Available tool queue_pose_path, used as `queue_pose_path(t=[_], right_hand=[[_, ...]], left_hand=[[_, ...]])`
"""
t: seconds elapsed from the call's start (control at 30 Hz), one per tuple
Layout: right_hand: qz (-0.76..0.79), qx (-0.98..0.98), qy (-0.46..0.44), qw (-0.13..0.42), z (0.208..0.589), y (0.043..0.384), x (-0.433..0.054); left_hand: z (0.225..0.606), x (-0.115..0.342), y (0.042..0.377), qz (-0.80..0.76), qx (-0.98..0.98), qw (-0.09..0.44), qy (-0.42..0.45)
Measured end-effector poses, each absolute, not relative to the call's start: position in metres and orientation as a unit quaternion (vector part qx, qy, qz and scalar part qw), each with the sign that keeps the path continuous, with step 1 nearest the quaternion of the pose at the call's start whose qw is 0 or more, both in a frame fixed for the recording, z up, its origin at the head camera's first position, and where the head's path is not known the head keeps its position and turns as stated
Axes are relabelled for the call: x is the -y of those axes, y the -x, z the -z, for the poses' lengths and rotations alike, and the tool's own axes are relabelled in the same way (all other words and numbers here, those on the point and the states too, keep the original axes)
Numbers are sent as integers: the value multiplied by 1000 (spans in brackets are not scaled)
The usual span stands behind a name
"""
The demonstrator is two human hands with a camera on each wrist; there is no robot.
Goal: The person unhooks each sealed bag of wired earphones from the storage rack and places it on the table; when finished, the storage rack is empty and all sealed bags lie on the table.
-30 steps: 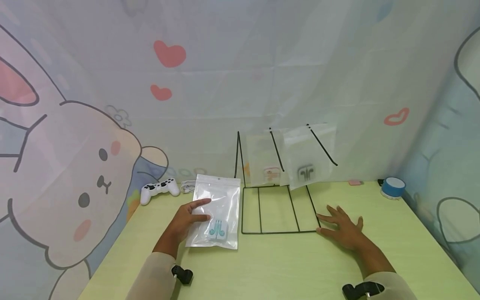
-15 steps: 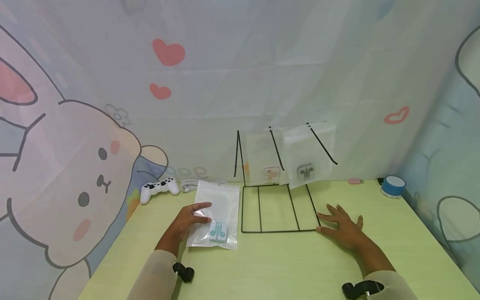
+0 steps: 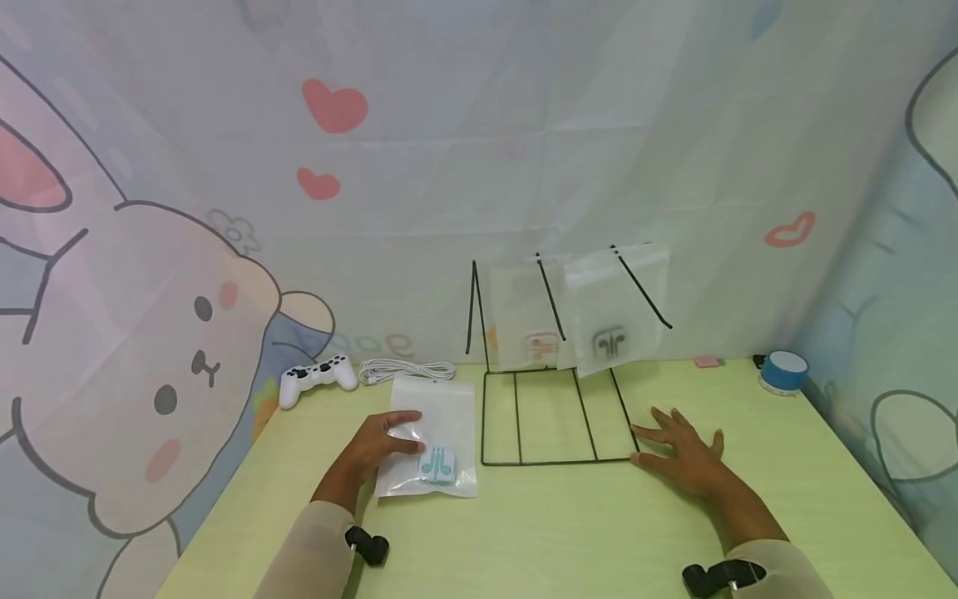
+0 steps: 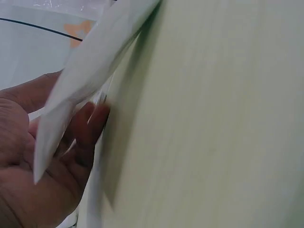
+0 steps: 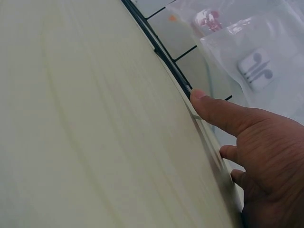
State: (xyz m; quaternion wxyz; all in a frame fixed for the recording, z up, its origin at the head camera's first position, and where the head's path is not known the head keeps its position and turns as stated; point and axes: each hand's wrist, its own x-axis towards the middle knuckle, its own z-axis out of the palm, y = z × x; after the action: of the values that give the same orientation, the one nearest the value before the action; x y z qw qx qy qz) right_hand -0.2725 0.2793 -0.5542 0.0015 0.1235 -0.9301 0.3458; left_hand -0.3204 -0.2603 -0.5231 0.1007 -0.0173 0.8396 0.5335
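The left hand (image 3: 367, 449) grips the left edge of a zip-lock bag (image 3: 452, 416) holding turquoise earphones (image 3: 437, 466); the bag's long axis points away from the person, just left of a wire display rack (image 3: 554, 462). The right hand (image 3: 684, 457), fingers spread, touches the rack's near right corner. Farther back sit a game controller (image 3: 318, 378) and white cable (image 3: 407, 370); a pink-earphone bag (image 3: 516, 304) and a dark-earphone bag (image 3: 599, 299) hang from the middle and right prongs.

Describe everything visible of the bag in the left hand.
The bag is flat, pale and glossy, like plastic, rectangular, with a white case holding turquoise earphones showing low on its front. The left hand grips its left side. It is tilted, left of the black wire rack; whether its lower edge touches the table is unclear.
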Motion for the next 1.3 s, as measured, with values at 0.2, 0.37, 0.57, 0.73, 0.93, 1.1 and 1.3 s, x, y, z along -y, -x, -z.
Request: queue_pose_path(t=[0.2,0.37,0.57,0.73,0.93,1.1,1.3], right_hand=[[-344,931,-123,1,556,273,-279],[-349,929,-124,0,556,273,-279],[-352,928,-124,2,555,273,-279],[-346,930,-123,5,554,273,-279],[-346,930,-126,9,553,273,-278],[-343,931,-125,6,554,274,-279],[-344,931,-122,5,555,274,-279]], left_hand=[[525,261,321,-468,-880,74,-9],[528,263,321,-432,-899,69,-23],[527,266,320,-361,-930,66,-37],[524,268,318,-345,-935,67,-53],[522,268,317,-336,-938,51,-65],[520,267,317,-339,-937,26,-79],[512,254,319,-356,-930,4,-96]])
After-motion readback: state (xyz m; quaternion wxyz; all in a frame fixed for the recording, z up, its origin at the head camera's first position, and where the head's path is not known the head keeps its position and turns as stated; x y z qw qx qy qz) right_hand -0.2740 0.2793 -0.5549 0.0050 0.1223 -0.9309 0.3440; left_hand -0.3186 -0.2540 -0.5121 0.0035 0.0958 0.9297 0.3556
